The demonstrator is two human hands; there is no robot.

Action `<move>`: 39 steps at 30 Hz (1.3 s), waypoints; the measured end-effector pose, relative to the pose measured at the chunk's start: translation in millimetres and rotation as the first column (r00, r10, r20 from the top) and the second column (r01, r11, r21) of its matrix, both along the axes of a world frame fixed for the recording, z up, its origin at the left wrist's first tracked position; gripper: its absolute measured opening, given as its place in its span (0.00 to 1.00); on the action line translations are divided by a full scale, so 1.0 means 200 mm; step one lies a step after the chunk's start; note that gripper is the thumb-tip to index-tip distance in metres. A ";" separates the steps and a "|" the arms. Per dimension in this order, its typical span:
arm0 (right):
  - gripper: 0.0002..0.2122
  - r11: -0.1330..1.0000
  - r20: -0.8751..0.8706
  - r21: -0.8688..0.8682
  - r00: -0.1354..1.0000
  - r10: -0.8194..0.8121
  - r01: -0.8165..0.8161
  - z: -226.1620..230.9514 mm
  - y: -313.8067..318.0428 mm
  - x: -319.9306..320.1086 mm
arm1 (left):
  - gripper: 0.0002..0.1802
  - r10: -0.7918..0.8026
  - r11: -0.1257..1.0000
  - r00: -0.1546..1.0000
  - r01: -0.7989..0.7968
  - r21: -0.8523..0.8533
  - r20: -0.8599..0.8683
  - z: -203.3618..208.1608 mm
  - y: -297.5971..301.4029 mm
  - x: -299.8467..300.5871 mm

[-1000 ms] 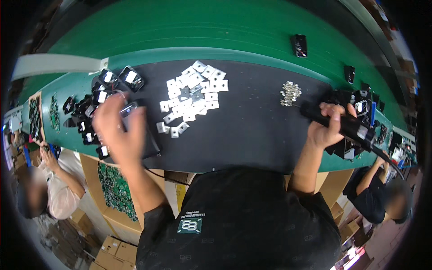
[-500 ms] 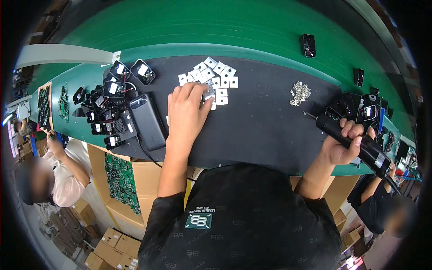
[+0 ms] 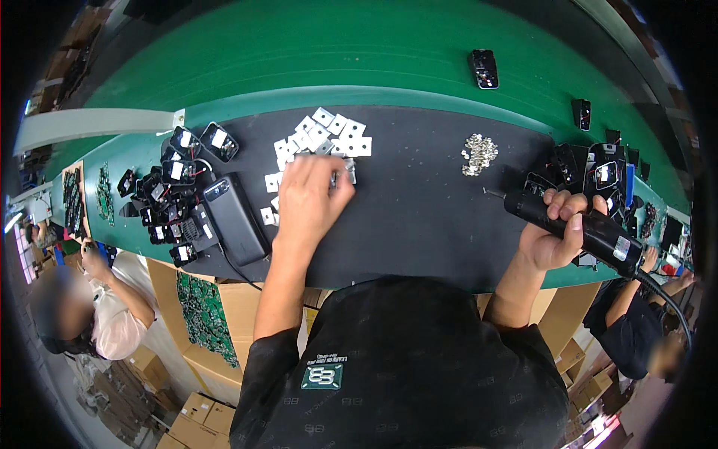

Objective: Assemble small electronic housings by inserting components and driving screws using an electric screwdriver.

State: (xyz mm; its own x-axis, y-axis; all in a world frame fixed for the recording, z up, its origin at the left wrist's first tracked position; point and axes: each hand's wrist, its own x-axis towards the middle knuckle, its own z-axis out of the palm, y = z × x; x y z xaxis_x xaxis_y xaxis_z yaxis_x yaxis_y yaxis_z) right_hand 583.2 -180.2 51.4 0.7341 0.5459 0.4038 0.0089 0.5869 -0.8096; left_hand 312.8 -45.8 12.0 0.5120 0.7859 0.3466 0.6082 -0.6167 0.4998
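Left hand [image 3: 310,198] left of centre, palm down on the heap of small metal plates [image 3: 329,135], fingers [image 3: 338,179] curled onto the plates, perhaps pinching one, though not clear from above. Right hand [image 3: 553,236] at right, fingers wrapped tight around a black electric screwdriver [image 3: 576,224], tip pointing left, cable trailing toward the lower right. Small pile of screws [image 3: 479,153] above and left of that tip, apart from it. Black flat case [image 3: 235,217] just left of the left hand, beside a cluster of small black parts [image 3: 168,202]. All on the dark mat of the green counter [image 3: 336,56].
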 end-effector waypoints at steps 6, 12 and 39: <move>0.21 1.000 -0.047 -0.015 0.999 -0.027 0.026 -0.02 0.00 -0.01 | 0.08 -0.169 0.952 0.967 0.210 -0.222 0.189 -0.03 -0.06 0.25; 0.21 0.994 -0.139 -0.075 0.988 0.073 -0.084 -0.01 -0.04 -0.09 | 0.06 -0.339 0.936 0.897 0.351 0.010 0.282 -0.01 0.18 0.63; 0.20 0.929 -0.403 0.027 0.846 0.349 -0.370 -0.03 -0.15 -0.28 | 0.12 -0.217 0.959 0.969 0.234 -0.157 0.117 -0.18 0.60 1.14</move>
